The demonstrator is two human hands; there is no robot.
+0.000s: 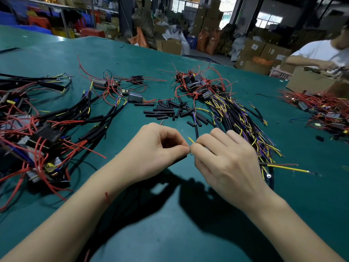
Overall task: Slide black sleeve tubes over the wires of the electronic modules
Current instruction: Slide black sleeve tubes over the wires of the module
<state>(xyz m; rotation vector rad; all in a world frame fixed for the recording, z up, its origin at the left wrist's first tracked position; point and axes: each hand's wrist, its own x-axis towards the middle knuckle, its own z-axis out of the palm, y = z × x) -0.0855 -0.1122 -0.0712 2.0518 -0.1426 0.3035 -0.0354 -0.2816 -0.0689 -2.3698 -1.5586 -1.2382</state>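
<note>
Black sleeve tube [180,160] — short, matte — sits pinched in the curled left hand [158,148]. Right hand [224,159] fingertips pinch a thin yellow wire [191,139] beside it.

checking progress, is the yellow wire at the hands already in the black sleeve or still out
Still out, at least its tip: the thin yellow wire pokes bare above the fingertips, while the short black sleeve tube sits under the left hand.
</note>
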